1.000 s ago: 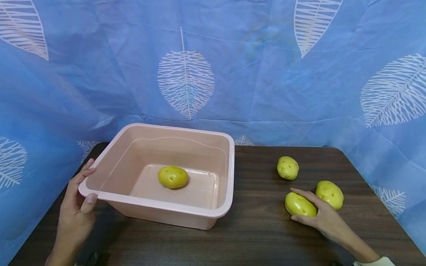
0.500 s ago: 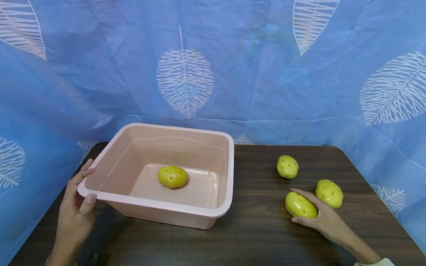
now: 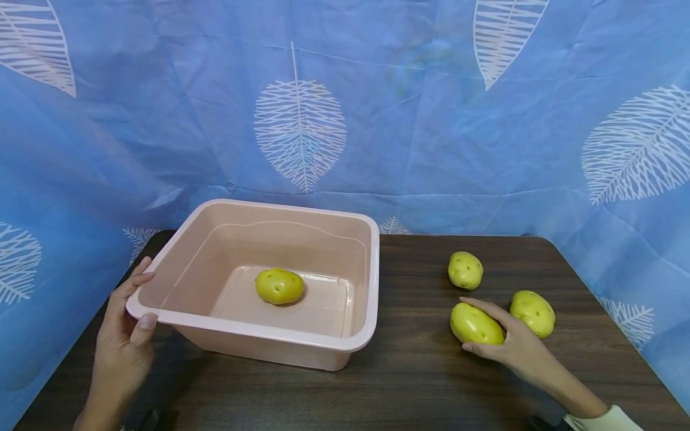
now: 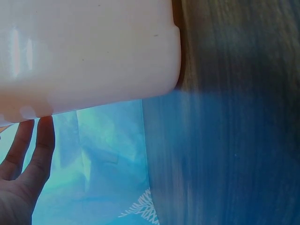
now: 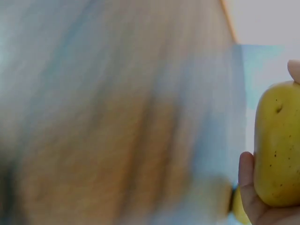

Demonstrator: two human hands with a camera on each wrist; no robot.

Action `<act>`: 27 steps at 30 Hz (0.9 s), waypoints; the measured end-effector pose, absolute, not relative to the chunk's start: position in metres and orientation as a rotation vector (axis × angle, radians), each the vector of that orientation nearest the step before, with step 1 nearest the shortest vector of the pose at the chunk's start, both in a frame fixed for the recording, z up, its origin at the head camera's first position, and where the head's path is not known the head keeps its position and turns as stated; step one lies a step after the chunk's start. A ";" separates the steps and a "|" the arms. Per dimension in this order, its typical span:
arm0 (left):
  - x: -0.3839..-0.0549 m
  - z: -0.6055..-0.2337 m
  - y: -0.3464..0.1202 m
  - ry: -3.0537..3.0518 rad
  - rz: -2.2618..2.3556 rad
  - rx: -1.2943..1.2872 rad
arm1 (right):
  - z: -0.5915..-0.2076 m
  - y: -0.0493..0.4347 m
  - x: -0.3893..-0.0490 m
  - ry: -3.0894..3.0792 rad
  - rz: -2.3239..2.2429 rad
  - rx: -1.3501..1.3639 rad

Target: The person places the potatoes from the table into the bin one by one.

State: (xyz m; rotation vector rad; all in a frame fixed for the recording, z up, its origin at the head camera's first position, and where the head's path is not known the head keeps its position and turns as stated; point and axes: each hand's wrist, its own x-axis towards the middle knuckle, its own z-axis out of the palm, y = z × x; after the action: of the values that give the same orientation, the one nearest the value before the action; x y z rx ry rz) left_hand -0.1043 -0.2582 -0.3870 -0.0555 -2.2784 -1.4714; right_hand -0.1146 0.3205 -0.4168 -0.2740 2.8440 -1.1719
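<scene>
My left hand [image 3: 124, 335] grips the near left corner of a pale pink plastic basin [image 3: 259, 335], thumb on the front of the rim and fingers round the left side. In the left wrist view its fingers [image 4: 44, 145] touch the basin's wall [image 4: 93, 51]. One yellow potato [image 3: 279, 286] lies on the basin's floor. To the right, my right hand [image 3: 517, 347] holds another potato [image 3: 475, 324] between thumb and fingers; the right wrist view shows this potato [image 5: 279, 145] close up, spotted with dark eyes.
Two more potatoes lie on the dark wooden table [image 3: 409, 383]: one farther back [image 3: 465, 270], another [image 3: 532, 313] just beyond my right hand. A blue curtain [image 3: 409, 120] with white leaf prints hangs behind the table and along both sides.
The right hand has shifted slightly left and away from me, carrying the potato with it. My left hand, the basin and the other potatoes stay where they were.
</scene>
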 end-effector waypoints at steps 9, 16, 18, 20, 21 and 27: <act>-0.107 -0.393 -0.262 -2.231 -1.502 -0.127 | -0.389 0.309 -0.120 2.826 -1.273 -0.368; -0.107 -0.390 -0.261 -2.260 -1.483 -0.099 | -0.362 0.296 -0.124 2.856 -1.304 -0.463; -0.107 -0.389 -0.261 -2.272 -1.472 -0.079 | -0.355 0.291 -0.127 2.865 -1.319 -0.502; -0.107 -0.389 -0.261 -2.279 -1.470 -0.062 | -0.347 0.286 -0.129 2.873 -1.332 -0.538; -0.107 -0.389 -0.261 -2.282 -1.470 -0.056 | -0.344 0.283 -0.130 2.872 -1.339 -0.559; -0.107 -0.389 -0.261 -2.272 -1.487 -0.067 | -0.323 0.266 -0.137 2.890 -1.329 -0.635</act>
State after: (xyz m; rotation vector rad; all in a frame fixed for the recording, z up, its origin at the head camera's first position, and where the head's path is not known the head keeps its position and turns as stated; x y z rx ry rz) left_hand -0.1071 -0.2606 -0.3891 -0.0665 -2.2719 -1.4868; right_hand -0.1365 0.2659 -0.3231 -0.6352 2.8903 -1.3293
